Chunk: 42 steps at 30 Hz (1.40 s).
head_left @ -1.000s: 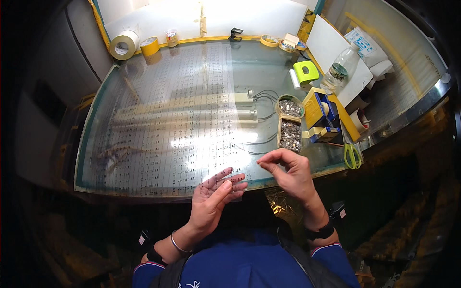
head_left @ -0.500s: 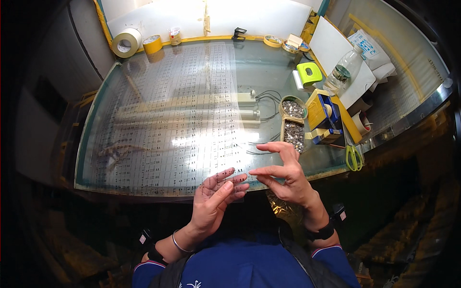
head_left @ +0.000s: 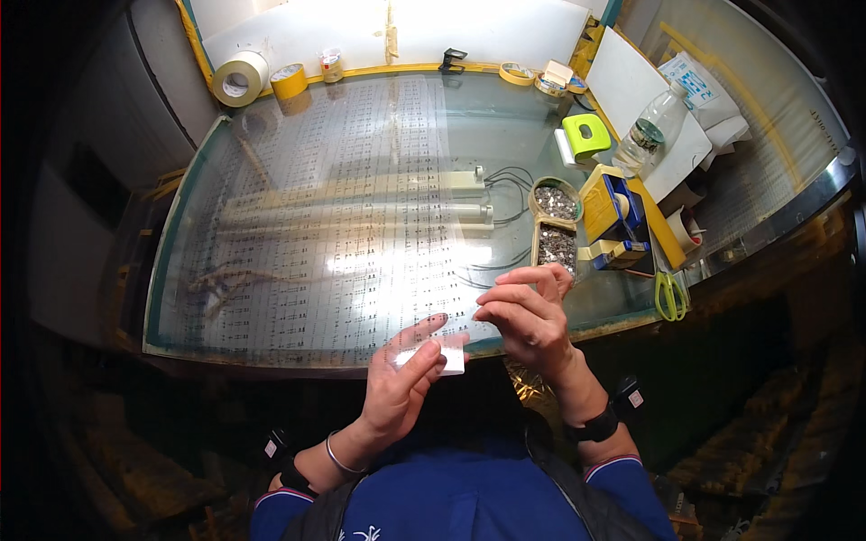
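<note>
A large clear film sheet point(head_left: 302, 270) printed with rows of small dark marks lies over the glass tabletop. My left hand point(head_left: 393, 392) grips its near right corner, thumb on top and the fingers showing through from beneath. A white glare sits on the film beside the thumb. My right hand point(head_left: 534, 326) hovers just to the right of that corner, apart from it. Its thumb and fingertips are pinched together; whatever is between them is too small to make out. Beyond it stand a round tub point(head_left: 557, 200) and a squarish tub point(head_left: 553, 251) of small greyish bits.
Tape rolls point(head_left: 241, 79) line the back edge with a black clip point(head_left: 453, 61). On the right are a green hole punch point(head_left: 587, 135), a plastic bottle point(head_left: 651, 131), a blue tape dispenser point(head_left: 624, 230) and green scissors point(head_left: 669, 296). Light tubes point(head_left: 424, 215) show beneath the glass.
My right hand has drawn slightly up and away from the film's corner, and its spread fingers have closed into a pinch. The corner held by my left hand has tilted and now catches glare.
</note>
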Available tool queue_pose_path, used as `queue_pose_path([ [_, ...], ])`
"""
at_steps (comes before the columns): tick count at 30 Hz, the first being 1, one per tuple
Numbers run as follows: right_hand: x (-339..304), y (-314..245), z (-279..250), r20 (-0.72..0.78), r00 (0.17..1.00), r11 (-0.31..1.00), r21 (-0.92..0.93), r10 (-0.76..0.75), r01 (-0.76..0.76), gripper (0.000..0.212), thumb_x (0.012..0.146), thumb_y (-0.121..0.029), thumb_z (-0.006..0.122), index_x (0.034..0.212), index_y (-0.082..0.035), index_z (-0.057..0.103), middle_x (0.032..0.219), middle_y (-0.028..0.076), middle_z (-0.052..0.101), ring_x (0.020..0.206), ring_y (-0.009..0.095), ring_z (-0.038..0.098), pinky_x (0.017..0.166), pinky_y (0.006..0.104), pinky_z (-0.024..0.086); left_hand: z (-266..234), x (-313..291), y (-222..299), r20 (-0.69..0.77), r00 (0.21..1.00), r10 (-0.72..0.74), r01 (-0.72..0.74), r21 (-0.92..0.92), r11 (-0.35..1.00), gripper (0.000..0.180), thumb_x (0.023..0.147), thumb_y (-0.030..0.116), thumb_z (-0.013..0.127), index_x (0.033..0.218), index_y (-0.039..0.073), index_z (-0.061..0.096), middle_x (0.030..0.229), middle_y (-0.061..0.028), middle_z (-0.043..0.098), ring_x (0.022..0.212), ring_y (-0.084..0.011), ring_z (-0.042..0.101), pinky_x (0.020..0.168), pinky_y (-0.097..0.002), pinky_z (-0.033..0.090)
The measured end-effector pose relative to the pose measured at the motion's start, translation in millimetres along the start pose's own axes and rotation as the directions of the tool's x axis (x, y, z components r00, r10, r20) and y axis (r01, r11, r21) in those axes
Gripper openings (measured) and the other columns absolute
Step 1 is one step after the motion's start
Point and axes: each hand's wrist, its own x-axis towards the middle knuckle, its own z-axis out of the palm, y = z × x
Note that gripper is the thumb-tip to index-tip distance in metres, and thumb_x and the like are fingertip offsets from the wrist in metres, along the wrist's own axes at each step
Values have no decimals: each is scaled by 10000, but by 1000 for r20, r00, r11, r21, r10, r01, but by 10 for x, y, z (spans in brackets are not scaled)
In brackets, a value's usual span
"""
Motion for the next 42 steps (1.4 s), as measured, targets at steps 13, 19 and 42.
queue_pose_path([
  [13,-64,428,-327,13,774,753,-246,633,-611,119,725,-52,664,836,-14,647,863,123,588,863,304,562,757,378,446,-44,-19,-51,-38,999,19,-19,17,1000,325,918,116,492,1190,-63,473,914,-160,635,760,-158,612,698,-261,486],
  [19,-31,523,-319,81,750,726,-337,657,-600,101,717,-70,672,800,-19,648,821,137,569,833,307,548,756,386,434,-19,-10,-46,-27,999,22,-18,128,992,337,921,131,489,1201,-55,466,934,-168,629,782,-168,616,698,-257,488],
  [42,-56,451,-353,-59,792,787,-94,607,-610,71,716,-52,673,775,-23,645,715,123,618,687,256,601,629,323,459,-5,23,-48,-13,1000,25,-23,177,984,327,923,128,488,1202,-41,481,957,-173,633,789,-160,620,660,-239,470],
])
